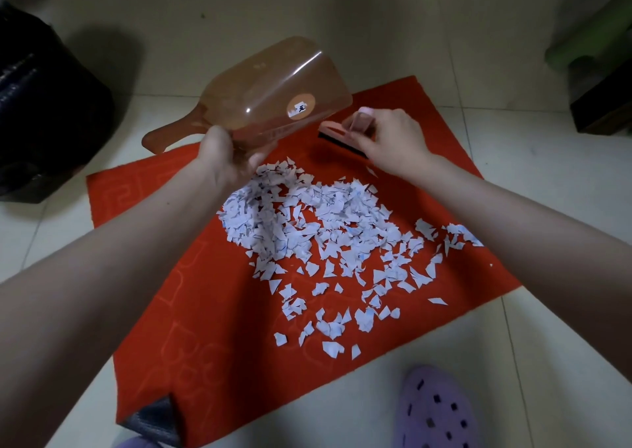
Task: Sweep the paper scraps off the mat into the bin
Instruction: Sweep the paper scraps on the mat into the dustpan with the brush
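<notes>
Red mat (212,276) on tile floor (547,345). Black bin (44,105), probably bag-lined, near its far-left corner. Left hand (225,157) grips translucent orange dustpan (273,95), raised and tilted. Paper scraps (307,222) heaped mid-mat. Right hand (390,136) pinches small brush (335,136), bristles on mat.

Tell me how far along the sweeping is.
Nothing looks swept yet: the paper scraps lie spread over the red mat. In hand: the left hand grips the dustpan, held above the mat, and the right hand holds the small brush at the far edge. Left: gather all the scraps and tip them into the black bin.
</notes>
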### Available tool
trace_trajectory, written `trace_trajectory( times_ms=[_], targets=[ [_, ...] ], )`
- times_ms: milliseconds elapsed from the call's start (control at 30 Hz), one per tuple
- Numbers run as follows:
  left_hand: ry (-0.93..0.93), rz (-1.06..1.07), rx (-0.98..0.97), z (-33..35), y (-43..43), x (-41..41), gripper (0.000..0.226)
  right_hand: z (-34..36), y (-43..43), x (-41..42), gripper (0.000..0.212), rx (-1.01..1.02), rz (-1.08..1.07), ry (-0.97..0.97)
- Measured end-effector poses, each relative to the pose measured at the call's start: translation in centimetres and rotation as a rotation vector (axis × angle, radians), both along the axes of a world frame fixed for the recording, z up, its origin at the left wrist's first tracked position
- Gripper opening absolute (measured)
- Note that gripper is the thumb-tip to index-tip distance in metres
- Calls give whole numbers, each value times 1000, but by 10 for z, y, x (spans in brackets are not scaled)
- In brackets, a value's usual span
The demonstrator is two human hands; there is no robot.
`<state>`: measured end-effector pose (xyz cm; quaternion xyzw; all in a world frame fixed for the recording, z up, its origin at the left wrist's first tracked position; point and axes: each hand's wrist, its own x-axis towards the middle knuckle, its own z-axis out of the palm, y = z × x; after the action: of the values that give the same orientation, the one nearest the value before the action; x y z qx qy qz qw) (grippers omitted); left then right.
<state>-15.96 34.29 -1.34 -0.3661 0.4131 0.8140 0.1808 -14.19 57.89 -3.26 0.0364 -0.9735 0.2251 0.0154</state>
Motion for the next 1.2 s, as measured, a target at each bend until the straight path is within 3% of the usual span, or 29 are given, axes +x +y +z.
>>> trace_trajectory(
  times_ms=[133,267,367,567,733,867,967,1100,1200],
  targets=[
    [-6,-34,-20,-3,2,1,32,-11,0,12,18,96,82,-106],
    [-11,-39,-29,-4,5,2,32,-10,4,26,16,-135,101,-153],
    [-4,-48,-19,-2,7,3,32,1,18,26,18,-255,-6,-48],
    [-10,-43,-9,0,13,4,32,-13,41,22,19,12,-168,-16],
    [4,-71,-9,-2,17,6,32,-22,30,37,15,7,-56,-78],
    [15,-71,-6,-1,19,7,31,-16,23,46,17,-204,-10,-114],
    [20,-64,4,1,22,8,31,-4,31,45,17,-329,-59,-25],
    [17,-87,-6,3,27,10,32,-1,52,40,18,-290,-155,20],
    [16,-107,-3,3,29,11,33,-10,60,43,20,-125,-218,-19]
  ],
)
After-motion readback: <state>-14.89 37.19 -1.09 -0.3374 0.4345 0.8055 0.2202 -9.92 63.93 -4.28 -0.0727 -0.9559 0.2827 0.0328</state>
